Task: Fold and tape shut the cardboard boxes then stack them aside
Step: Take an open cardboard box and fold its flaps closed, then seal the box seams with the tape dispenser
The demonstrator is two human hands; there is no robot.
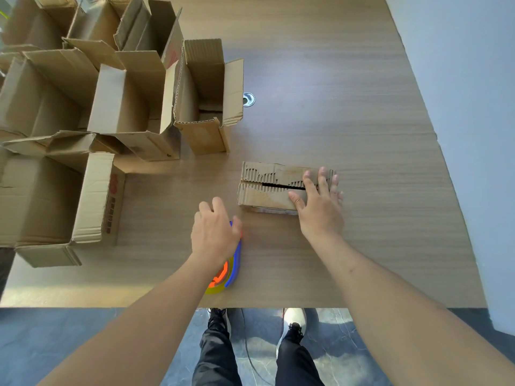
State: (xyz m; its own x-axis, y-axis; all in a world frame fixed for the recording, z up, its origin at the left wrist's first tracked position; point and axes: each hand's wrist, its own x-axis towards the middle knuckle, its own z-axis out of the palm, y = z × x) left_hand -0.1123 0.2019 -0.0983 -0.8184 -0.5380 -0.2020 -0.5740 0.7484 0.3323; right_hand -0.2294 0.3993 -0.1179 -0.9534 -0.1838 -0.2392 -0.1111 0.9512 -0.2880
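Head: R hand (320, 207) flat on folded box (267, 188); L hand (214, 232) on tape dispenser (230, 268).

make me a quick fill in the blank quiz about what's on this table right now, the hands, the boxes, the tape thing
1. The right hand presses flat on the small box, whose top flaps are folded ____.
2. The left hand rests on the tape dispenser, which is orange, yellow and ____.
3. The open boxes stand on the ____ side of the table.
4. The seam between the small box's flaps has no ____ on it yet.

Missing words: shut; blue; left; tape
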